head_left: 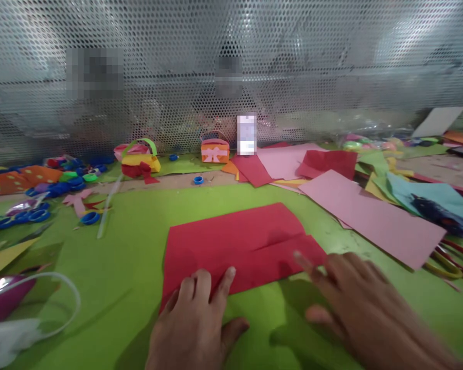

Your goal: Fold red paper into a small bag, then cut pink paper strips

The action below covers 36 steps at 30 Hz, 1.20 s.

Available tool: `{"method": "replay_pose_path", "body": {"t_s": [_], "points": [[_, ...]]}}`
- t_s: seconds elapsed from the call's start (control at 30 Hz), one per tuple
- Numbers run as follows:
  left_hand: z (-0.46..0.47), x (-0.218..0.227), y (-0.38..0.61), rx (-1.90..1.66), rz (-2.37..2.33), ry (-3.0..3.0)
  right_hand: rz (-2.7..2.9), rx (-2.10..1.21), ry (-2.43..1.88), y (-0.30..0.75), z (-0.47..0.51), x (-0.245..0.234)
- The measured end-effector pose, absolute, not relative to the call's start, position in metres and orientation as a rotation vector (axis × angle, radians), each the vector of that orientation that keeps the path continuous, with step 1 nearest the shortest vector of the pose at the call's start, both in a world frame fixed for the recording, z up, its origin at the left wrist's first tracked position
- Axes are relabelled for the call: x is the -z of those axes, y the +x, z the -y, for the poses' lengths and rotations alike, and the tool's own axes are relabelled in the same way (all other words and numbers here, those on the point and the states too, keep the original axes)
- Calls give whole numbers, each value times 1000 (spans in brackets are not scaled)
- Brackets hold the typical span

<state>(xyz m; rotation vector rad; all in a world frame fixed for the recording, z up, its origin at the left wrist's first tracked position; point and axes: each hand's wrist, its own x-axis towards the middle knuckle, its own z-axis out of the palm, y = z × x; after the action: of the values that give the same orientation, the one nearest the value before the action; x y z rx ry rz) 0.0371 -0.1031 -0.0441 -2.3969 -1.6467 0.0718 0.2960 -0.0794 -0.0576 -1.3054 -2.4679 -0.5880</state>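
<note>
On the green surface (111, 257) before you, the red sheet (224, 236) lies under your left hand (196, 316), which, like your right hand (357, 293) by its near right corner, is loosely spread, pinching nothing, while seemingly flattening a fold that calls for even pressure.

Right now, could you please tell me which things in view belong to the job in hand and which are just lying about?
In use: red sheet, left hand on it, right hand at its edge.
Seemingly lying about: pink sheets, orange bag, blue ring.
</note>
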Motion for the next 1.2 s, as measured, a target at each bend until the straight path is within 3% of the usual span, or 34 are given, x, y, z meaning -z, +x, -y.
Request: {"method": "replay_pose_path", "body": {"t_s": [0.17,0.4,0.6,0.83,0.97,1.2], "points": [[105,42,39,-85,1665,-2373,2502,506,-1267,292,86,73],[102,48,36,-74,1637,-2440,2408,708,-1546,337,80,66],[103,39,34,-69,1708,-2393,2640,412,-990,302,68,72],[109,55,81,383,1361,-2501,2635,381,-994,311,68,101],[106,62,103,179,1365,-2627,2611,396,-1015,315,68,114],[136,64,17,227,1528,-2554,2627,436,-1080,314,70,116]]}}
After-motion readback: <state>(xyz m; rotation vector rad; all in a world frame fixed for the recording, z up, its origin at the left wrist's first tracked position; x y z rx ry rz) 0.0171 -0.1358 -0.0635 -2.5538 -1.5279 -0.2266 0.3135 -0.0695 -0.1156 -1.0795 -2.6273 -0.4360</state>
